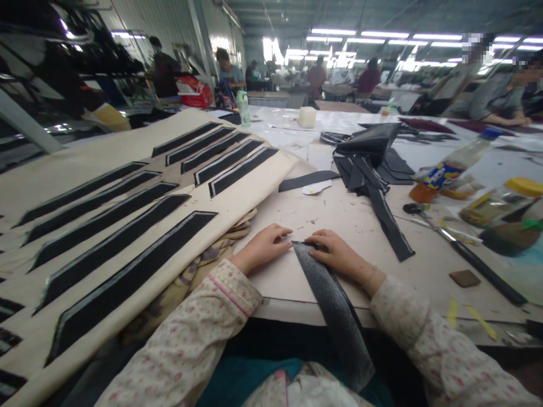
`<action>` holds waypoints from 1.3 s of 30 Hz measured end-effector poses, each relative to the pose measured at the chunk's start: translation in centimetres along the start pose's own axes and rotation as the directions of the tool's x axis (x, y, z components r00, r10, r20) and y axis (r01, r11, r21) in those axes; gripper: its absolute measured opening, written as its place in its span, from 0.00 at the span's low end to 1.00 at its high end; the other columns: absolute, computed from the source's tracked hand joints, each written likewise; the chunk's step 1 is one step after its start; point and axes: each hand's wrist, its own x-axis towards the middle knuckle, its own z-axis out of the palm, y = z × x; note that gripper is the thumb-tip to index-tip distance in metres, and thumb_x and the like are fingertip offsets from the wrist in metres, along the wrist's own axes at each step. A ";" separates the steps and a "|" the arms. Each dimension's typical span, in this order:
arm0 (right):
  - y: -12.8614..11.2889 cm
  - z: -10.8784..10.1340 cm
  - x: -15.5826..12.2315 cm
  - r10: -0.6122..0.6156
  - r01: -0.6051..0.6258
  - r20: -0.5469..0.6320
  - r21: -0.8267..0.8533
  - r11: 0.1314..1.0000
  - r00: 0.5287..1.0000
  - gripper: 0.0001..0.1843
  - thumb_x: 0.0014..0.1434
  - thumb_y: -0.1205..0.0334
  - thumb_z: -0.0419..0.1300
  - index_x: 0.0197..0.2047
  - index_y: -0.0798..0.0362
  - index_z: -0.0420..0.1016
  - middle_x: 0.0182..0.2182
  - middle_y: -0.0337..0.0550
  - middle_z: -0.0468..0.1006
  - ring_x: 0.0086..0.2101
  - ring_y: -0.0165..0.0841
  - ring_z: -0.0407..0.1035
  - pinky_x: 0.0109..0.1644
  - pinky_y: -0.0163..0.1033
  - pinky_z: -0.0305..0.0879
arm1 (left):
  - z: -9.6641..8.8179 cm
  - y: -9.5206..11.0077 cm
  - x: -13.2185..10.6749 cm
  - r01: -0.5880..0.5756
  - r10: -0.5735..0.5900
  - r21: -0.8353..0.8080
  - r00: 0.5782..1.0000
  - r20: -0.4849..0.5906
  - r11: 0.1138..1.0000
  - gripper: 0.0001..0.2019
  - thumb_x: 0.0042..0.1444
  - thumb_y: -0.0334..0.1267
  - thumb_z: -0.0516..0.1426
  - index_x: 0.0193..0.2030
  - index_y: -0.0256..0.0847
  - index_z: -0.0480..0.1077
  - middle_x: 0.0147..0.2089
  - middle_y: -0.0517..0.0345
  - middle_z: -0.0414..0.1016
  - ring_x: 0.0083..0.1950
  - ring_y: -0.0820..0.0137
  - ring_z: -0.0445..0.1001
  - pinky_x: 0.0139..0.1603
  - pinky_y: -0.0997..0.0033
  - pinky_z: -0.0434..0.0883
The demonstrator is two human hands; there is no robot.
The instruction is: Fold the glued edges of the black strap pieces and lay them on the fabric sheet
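Observation:
A dark grey-black strip point(326, 294) runs from the table's near edge down over my lap, its surface pale and dusty-looking. At its far end my right hand point(335, 251) pinches the edge, thumb and fingertips on the strip. My left hand point(267, 247) rests on the table just left of the strip's far corner. Its thumb and forefinger are apart, with nothing visible between them. Further left, several black strips with light edge bands point(139, 277) lie in rows on a cream-coloured board point(254, 186).
A pile of black pieces point(356, 169) lies ahead, one long strip point(388, 226) trailing from it. To the right are a drink bottle point(445, 169), a yellow-lidded jar point(500, 203), a long dark-handled tool point(483, 265) and a brown block point(464, 277). Other people work in the background.

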 end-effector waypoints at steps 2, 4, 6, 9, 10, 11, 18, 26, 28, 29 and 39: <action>0.0 0.1 0.0 0.011 -0.011 -0.009 -0.002 1.000 1.000 0.14 0.55 0.66 0.57 0.46 0.54 0.73 0.42 0.47 0.72 0.44 0.35 0.64 0.51 0.43 0.61 | 0.8 0.2 0.0 -0.065 0.066 0.040 0.997 -0.037 0.997 0.16 0.54 0.34 0.55 0.50 0.34 0.70 0.43 0.50 0.70 0.44 0.67 0.69 0.49 0.69 0.66; 0.0 0.1 0.0 0.016 -0.016 -0.015 -0.008 1.000 1.000 0.14 0.55 0.66 0.58 0.46 0.54 0.73 0.42 0.47 0.72 0.45 0.36 0.63 0.52 0.43 0.60 | 1.6 0.4 0.0 -0.108 0.114 0.094 0.992 -0.058 0.990 0.15 0.53 0.31 0.54 0.48 0.37 0.71 0.43 0.52 0.70 0.46 0.66 0.68 0.51 0.67 0.65; 0.0 0.1 -0.1 0.015 -0.016 -0.015 -0.015 1.000 1.000 0.13 0.55 0.66 0.58 0.45 0.54 0.72 0.42 0.47 0.72 0.45 0.36 0.63 0.52 0.44 0.59 | 2.1 0.5 0.1 -0.121 0.129 0.129 0.990 -0.059 0.984 0.13 0.53 0.31 0.54 0.45 0.40 0.72 0.43 0.53 0.71 0.46 0.66 0.68 0.51 0.66 0.65; -0.2 0.0 -0.1 0.013 -0.013 -0.006 -0.016 1.000 1.000 0.12 0.55 0.66 0.58 0.44 0.54 0.73 0.41 0.46 0.73 0.44 0.35 0.63 0.51 0.43 0.59 | 2.1 0.6 0.1 -0.121 0.129 0.141 0.990 -0.050 0.983 0.11 0.53 0.30 0.53 0.42 0.41 0.72 0.42 0.55 0.71 0.46 0.66 0.67 0.50 0.67 0.65; -0.2 -0.1 -0.1 0.013 -0.013 -0.002 -0.014 1.000 1.000 0.12 0.55 0.65 0.58 0.44 0.54 0.73 0.41 0.46 0.73 0.44 0.35 0.63 0.51 0.43 0.60 | 2.1 0.7 0.1 -0.120 0.128 0.142 0.990 -0.050 0.982 0.11 0.53 0.30 0.53 0.41 0.41 0.72 0.41 0.55 0.71 0.46 0.67 0.67 0.50 0.67 0.65; -0.3 -0.1 -0.1 0.012 -0.012 0.001 -0.012 1.000 1.000 0.11 0.55 0.65 0.58 0.43 0.53 0.73 0.41 0.46 0.73 0.44 0.35 0.63 0.51 0.43 0.60 | 2.0 0.7 0.1 -0.120 0.129 0.145 0.990 -0.050 0.982 0.10 0.52 0.30 0.53 0.40 0.41 0.72 0.41 0.56 0.71 0.45 0.67 0.67 0.49 0.67 0.65; -0.4 -0.3 -0.2 -0.023 0.023 0.016 -0.012 1.000 1.000 0.10 0.56 0.64 0.57 0.42 0.51 0.73 0.40 0.45 0.72 0.44 0.36 0.63 0.50 0.44 0.60 | 1.5 1.2 0.0 -0.146 0.148 0.176 0.989 0.002 0.974 0.09 0.52 0.29 0.52 0.38 0.41 0.71 0.40 0.56 0.71 0.44 0.67 0.67 0.48 0.67 0.65; -0.7 -0.6 -0.4 -0.080 0.083 0.031 -0.084 0.993 0.996 0.10 0.59 0.62 0.55 0.44 0.53 0.73 0.40 0.47 0.72 0.44 0.36 0.63 0.51 0.43 0.60 | 1.0 1.8 -0.1 -0.230 0.217 0.318 0.973 0.076 0.920 0.08 0.56 0.31 0.51 0.39 0.40 0.70 0.41 0.55 0.69 0.44 0.67 0.66 0.46 0.68 0.65; -0.7 -0.6 -0.4 -0.092 0.096 0.039 -0.110 0.989 0.995 0.11 0.60 0.61 0.54 0.43 0.54 0.73 0.40 0.47 0.71 0.44 0.36 0.63 0.51 0.43 0.60 | 0.8 2.0 -0.3 -0.254 0.229 0.378 0.967 0.111 0.890 0.08 0.59 0.32 0.49 0.40 0.40 0.69 0.41 0.54 0.69 0.44 0.66 0.65 0.45 0.68 0.65; -0.8 -0.7 -0.5 -0.100 0.104 0.045 -0.122 0.987 0.994 0.11 0.60 0.61 0.54 0.43 0.54 0.73 0.40 0.47 0.71 0.44 0.36 0.63 0.51 0.43 0.61 | 0.7 2.1 -0.4 -0.271 0.236 0.404 0.962 0.134 0.874 0.08 0.59 0.33 0.49 0.40 0.40 0.69 0.41 0.54 0.69 0.44 0.66 0.65 0.45 0.67 0.65; -1.8 -1.0 -0.7 -0.150 0.170 0.107 -0.216 0.962 0.983 0.13 0.62 0.65 0.49 0.45 0.55 0.73 0.41 0.50 0.72 0.44 0.37 0.64 0.51 0.45 0.61 | 0.4 1.3 -1.5 -0.278 0.240 0.362 0.960 0.145 0.890 0.13 0.59 0.27 0.47 0.46 0.39 0.68 0.45 0.53 0.71 0.48 0.67 0.65 0.52 0.67 0.64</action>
